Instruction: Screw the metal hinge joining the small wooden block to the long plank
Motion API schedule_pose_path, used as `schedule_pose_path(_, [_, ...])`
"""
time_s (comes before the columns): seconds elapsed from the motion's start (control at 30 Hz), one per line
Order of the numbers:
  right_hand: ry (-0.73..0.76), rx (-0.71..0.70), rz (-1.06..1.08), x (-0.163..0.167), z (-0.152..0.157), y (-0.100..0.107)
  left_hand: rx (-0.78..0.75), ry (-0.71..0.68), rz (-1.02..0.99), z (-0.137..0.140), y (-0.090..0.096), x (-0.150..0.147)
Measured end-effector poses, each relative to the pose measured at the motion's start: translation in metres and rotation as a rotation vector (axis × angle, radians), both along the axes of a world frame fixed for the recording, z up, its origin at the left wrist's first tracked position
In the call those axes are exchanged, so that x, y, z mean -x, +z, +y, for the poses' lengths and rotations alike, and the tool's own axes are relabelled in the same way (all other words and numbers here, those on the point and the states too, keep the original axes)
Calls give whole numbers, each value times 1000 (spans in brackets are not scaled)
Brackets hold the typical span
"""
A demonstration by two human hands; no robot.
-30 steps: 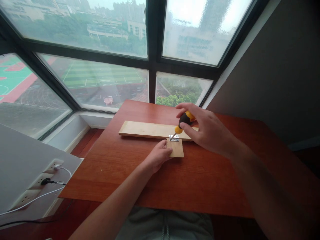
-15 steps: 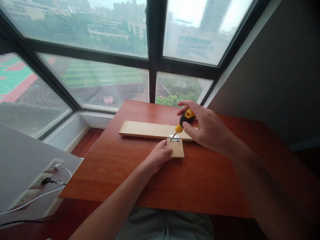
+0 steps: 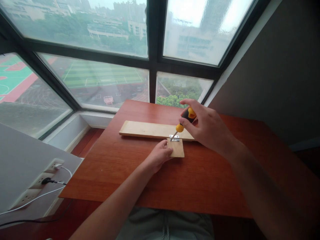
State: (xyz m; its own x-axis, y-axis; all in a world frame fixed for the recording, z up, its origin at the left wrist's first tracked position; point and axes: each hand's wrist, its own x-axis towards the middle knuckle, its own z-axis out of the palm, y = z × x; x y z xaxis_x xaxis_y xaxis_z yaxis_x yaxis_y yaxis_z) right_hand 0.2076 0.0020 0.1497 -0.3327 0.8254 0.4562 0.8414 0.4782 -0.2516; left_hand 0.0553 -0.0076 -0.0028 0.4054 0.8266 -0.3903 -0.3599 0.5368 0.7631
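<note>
Plainly, the dark-framed window (image 3: 152, 61) was the largest thing before us; it stood beyond the table (image 3: 100, 166), well apart from the hands, and we judged that it lit the work. The reddish table lay flat under everything, a broad base that would, we thought, take the downward push of a tool. Off its left edge, a white wall carried the sockets (image 3: 40, 181) with plugs and cables, away from the work and in nobody's path.

On the table we saw the long board (image 3: 145, 129) lying crosswise, its right end hidden by the right hand (image 3: 210, 128). That hand and its forearm were the chief obstruction to our view. Its thumb and fingers were wrapped on the handle of the screwdriver (image 3: 188, 115), which leaned so that the shaft ran down toward the left hand.

The left hand (image 3: 161, 155) was clamped on the left edge of the small wooden piece (image 3: 177, 150), thumb on top, presumably so it would not turn; its fingers underneath were mostly hidden. The piece sat at the near side of the long board, with the metal hinge (image 3: 174, 137) across the seam. The screwdriver's tip was at the hinge's near left corner; whether it sat in a screw, we could not tell.
</note>
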Motion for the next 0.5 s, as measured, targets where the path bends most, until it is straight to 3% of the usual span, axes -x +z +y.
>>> schedule_pose_path(0.13, [-243,-132,-148,-1,3,-3,13,-2,19,0,2,0])
schedule_pose_path(0.23, [-280,-118,-140,-5,5,-4,20,-3,26,0,2,0])
schedule_pose_path(0.33, [-199,-11,-10,-14,6,-4,20,-1,20,0,0,0])
schedule_pose_path(0.5, [123,208,291,-30,2,-5,26,-3,-3,0,0,1])
